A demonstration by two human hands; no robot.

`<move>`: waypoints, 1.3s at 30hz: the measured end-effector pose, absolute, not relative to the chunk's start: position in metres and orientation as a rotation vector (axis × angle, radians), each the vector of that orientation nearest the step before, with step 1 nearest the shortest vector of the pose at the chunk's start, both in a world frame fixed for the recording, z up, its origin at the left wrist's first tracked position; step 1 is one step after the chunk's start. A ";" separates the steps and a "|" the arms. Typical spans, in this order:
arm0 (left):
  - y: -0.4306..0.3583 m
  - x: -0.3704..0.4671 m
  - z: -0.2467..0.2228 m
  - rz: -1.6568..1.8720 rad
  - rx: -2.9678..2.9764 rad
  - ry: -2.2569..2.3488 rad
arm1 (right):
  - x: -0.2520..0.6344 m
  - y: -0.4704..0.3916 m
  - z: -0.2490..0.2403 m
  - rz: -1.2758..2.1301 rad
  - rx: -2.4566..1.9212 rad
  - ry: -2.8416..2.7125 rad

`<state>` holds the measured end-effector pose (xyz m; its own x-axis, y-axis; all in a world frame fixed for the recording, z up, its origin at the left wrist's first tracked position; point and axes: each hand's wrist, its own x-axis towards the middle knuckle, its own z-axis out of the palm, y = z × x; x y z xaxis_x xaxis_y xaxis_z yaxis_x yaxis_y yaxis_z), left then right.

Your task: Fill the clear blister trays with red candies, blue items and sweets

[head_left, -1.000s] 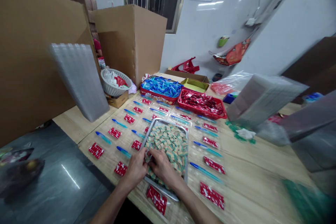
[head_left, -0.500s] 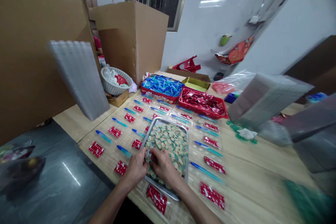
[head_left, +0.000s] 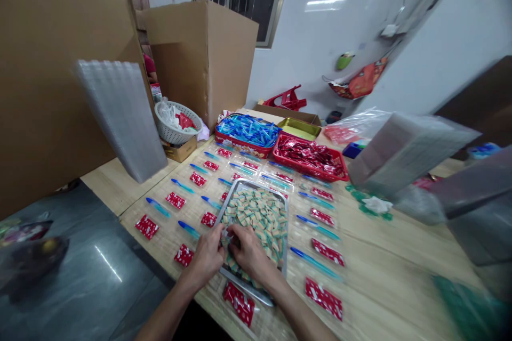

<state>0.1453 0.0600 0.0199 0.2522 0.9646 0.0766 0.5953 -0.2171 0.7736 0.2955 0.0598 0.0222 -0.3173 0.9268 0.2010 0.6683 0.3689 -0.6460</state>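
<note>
A metal tray [head_left: 285, 245] full of small beige-and-green pieces [head_left: 256, 210] sits on the table in front of me. My left hand [head_left: 208, 253] is at the tray's left edge with its fingers closed in a pinch. Close beside it, my right hand [head_left: 251, 253] has curled fingers above the pieces. A bit of something clear shows between the fingertips, too small to name. Around the tray lie clear plastic packs, each with a blue pen-like stick [head_left: 316, 264] and a red patterned packet [head_left: 324, 297]. One red packet [head_left: 239, 302] lies by the tray's near edge.
Behind the packs stand a tin of blue sticks [head_left: 250, 132] and a red basket [head_left: 340, 173] of red packets. A stack of clear plastic trays [head_left: 124, 117] leans at left, another [head_left: 404, 154] at right. Cardboard boxes [head_left: 232, 58] and a white basket [head_left: 172, 130] stand behind.
My hands stay together over the tray, with only slight finger movement. A clear glint between the fingertips shows more now. The view has shifted very slightly.
</note>
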 end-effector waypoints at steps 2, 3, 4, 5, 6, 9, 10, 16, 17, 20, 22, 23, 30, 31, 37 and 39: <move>0.060 0.146 0.022 0.757 1.909 1.415 | 0.294 0.060 0.022 0.614 -1.376 -2.090; 0.060 0.146 0.023 0.743 1.907 1.417 | 0.293 0.060 0.021 0.613 -1.377 -2.088; 0.060 0.146 0.023 0.726 1.905 1.419 | 0.293 0.060 0.021 0.616 -1.378 -2.088; 0.059 0.146 0.023 0.709 1.903 1.422 | 0.292 0.060 0.021 0.621 -1.378 -2.090; 0.059 0.146 0.022 0.700 1.903 1.425 | 0.292 0.061 0.021 0.627 -1.377 -2.093; 0.058 0.146 0.019 0.746 1.914 1.452 | 0.292 0.061 0.022 0.620 -1.367 -2.095; 0.058 0.146 0.018 0.767 1.918 1.461 | 0.292 0.061 0.022 0.614 -1.365 -2.088; 0.058 0.146 0.022 0.687 1.918 1.428 | 0.292 0.059 0.018 0.638 -1.358 -2.068; 0.058 0.146 0.023 0.678 1.927 1.423 | 0.292 0.059 0.017 0.637 -1.361 -2.071; 0.057 0.145 0.023 0.702 1.955 1.438 | 0.291 0.058 0.016 0.633 -1.384 -2.078; 0.057 0.145 0.022 0.705 1.961 1.445 | 0.291 0.058 0.015 0.630 -1.374 -2.071; 0.057 0.145 0.021 0.696 1.958 1.440 | 0.290 0.057 0.015 0.631 -1.357 -2.064; 0.059 0.145 0.023 0.642 1.972 1.441 | 0.291 0.057 0.017 0.654 -1.323 -2.034; 0.058 0.145 0.024 0.636 1.970 1.444 | 0.291 0.057 0.017 0.651 -1.329 -2.032; 0.058 0.146 0.027 0.600 1.950 1.434 | 0.292 0.058 0.012 0.658 -1.317 -2.031; 0.059 0.146 0.026 0.579 1.957 1.451 | 0.292 0.058 0.012 0.656 -1.318 -2.039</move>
